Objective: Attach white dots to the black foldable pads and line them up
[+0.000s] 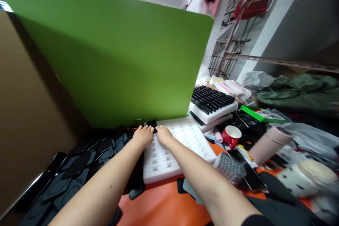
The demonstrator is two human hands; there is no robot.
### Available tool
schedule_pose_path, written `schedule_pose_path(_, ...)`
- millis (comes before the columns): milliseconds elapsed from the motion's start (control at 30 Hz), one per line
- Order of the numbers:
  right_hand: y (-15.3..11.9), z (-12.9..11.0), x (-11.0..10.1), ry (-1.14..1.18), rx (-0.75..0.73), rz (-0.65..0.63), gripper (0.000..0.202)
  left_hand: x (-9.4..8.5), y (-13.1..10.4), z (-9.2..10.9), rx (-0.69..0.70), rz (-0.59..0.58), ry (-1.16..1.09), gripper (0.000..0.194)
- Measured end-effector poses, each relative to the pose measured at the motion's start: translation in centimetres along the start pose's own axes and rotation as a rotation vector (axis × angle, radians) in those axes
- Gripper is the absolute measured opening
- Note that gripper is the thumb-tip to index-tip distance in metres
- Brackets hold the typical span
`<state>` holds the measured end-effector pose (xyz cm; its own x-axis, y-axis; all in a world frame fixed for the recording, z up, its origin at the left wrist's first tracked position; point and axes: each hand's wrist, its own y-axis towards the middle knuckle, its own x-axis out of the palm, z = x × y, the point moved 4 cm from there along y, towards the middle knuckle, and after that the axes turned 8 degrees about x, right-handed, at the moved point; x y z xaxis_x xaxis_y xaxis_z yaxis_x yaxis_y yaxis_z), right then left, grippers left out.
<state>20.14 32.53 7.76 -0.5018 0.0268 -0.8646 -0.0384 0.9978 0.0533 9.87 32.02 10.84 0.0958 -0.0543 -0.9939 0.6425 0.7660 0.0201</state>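
Observation:
Both arms reach forward to the far left corner of a white foam tray (164, 164) with rows of slots. My left hand (143, 136) is at the tray's left edge, its fingers bent over a small black piece (152, 124). Close beside it, my right hand (163, 134) rests over the tray's far part, fingertips near the same black piece. Whether either hand grips the piece is too small to tell. Many flat black parts (76, 166) lie piled left of the tray.
A tall green panel (127, 53) stands behind the tray. At the right are a foam tray of black pieces (212, 100), a red mug (231, 135), a pink bottle (270, 144), a clear box (230, 166) and a phone (249, 171). The tabletop (164, 204) is orange.

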Motion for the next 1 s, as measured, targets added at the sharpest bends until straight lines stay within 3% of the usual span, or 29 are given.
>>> schedule_pose_path(133,-6.3,-1.1,-2.0,0.096,0.027,0.111,0.04,-1.7,-2.7,3.9,0.051,0.14,-0.024,0.041)
schedule_pose_path(267,-14.2,-1.7,-3.1,0.171,0.016,0.159,0.031,-2.7,-7.3,8.8,0.115,0.219,-0.136,0.047)
schedule_pose_path(500,-25.3,-1.7,-4.5,0.463,-0.048,0.138,0.024,-1.0,-14.2,15.1,0.187,0.244,-0.634,0.038)
schedule_pose_path(767,-33.0,-0.7,-6.3,0.553,0.022,0.093,0.023,1.5,-19.0,19.9,0.153,0.216,-0.891,0.036)
schedule_pose_path(1000,-35.1,0.9,-7.6,0.81,0.139,0.064,0.023,1.2,-20.3,22.2,0.123,0.222,-0.999,0.04)
